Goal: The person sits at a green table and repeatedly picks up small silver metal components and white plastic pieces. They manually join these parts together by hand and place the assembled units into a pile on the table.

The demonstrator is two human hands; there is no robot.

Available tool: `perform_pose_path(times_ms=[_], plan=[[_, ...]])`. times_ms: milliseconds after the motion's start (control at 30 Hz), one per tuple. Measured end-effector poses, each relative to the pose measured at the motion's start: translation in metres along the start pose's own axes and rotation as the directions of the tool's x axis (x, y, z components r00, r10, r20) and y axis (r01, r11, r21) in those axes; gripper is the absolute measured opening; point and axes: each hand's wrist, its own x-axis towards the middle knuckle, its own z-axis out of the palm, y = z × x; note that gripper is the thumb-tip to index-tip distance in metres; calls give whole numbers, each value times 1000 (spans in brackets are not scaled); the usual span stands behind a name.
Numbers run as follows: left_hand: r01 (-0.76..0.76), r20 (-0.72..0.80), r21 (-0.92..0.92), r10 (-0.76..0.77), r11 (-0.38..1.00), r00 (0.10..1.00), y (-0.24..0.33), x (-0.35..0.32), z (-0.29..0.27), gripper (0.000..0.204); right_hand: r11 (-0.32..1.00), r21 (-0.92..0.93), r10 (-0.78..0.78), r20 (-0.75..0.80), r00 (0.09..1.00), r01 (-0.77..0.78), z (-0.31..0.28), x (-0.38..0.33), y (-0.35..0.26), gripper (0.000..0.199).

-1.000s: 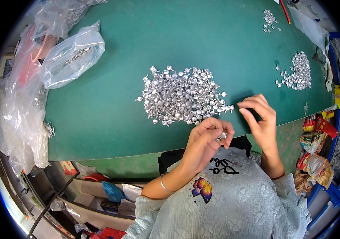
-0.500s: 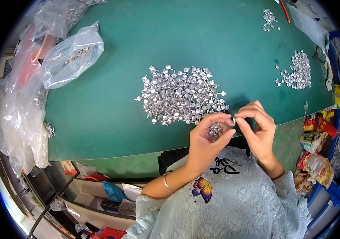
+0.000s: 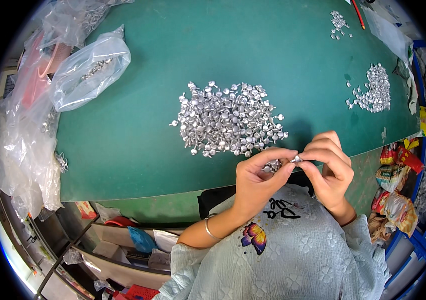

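Several small silver metal pieces [image 3: 272, 165], round-headed with short stems, lie cupped in my left hand [image 3: 260, 179]. Its thumb and forefinger come together at one more silver piece [image 3: 296, 159], which the thumb and forefinger of my right hand [image 3: 329, 167] pinch from the other side. Both hands are closed, above the near edge of the green table [image 3: 148, 150]. Just beyond them spreads a large pile of the same silver pieces [image 3: 230, 119]. My fingers partly hide the pieces in my left palm.
At the right lie a smaller silver heap [image 3: 375, 90] and, farther back, a small scatter [image 3: 339, 22] near a red pencil [image 3: 357, 14]. A clear plastic bag [image 3: 93, 70] with metal parts sits at the left, beside more plastic bags [image 3: 28, 155]. Shelving [image 3: 118, 250] stands below the table.
My right hand has shifted slightly right and down. The fingertips of both hands now meet on the single piece, and my left fingers have closed further over the others.
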Motion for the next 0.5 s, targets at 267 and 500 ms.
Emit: perform_pose_path(times_ms=[267, 500], plan=[[38, -10, -27, -38, 999, 999, -2, -1, -2, 16, 999, 28, 16, 9, 1000, -16, 0, -1, -1, 16], [175, 98, -138, -162, 975, 982, -6, -1, -13, 7, 953, 192, 211, 128, 969, -233, -2, -2, 12, 9]])
